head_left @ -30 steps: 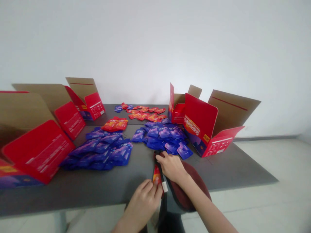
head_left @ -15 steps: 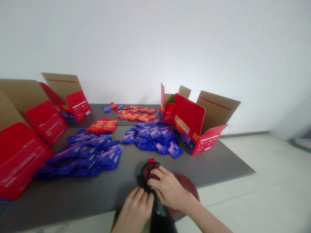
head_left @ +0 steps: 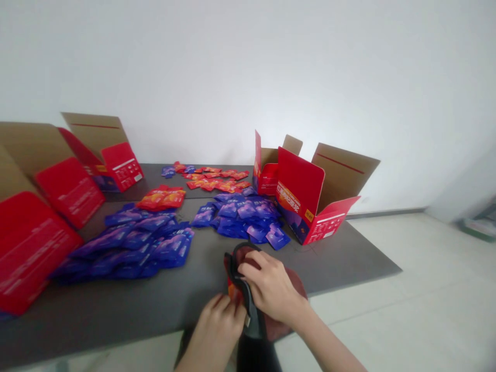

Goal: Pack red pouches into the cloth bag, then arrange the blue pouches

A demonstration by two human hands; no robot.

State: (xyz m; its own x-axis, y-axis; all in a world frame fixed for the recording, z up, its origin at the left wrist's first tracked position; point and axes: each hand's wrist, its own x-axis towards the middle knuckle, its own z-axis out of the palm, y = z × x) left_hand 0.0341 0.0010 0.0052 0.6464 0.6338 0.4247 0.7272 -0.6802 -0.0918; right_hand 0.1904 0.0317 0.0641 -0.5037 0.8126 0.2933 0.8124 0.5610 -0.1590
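A maroon cloth bag [head_left: 296, 281] with black edging lies at the table's front edge, its mouth partly spread. My right hand [head_left: 271, 284] is closed on the bag's edging, fingers curled over the rim. Lower and to the left, my left hand [head_left: 222, 318] is closed at the near end of the bag's opening, its fingertips pinching the black edge. Between the hands, an orange-red packet [head_left: 233, 291] shows through the opening; most of it is hidden.
Purple-blue pouches [head_left: 135, 243] are heaped on the left, with orange-red pouches [head_left: 160, 198] on top. Another purple-blue heap [head_left: 242, 214] lies in the middle, orange-red pouches [head_left: 217, 183] behind it. Open red cartons [head_left: 298, 196] stand right and left [head_left: 36, 248] on the grey table [head_left: 360, 258].
The bag's mouth has been pulled wider, so the orange-red packet shows between my hands. A small red piece at the bag's far end is out of sight. The view has shifted slightly.
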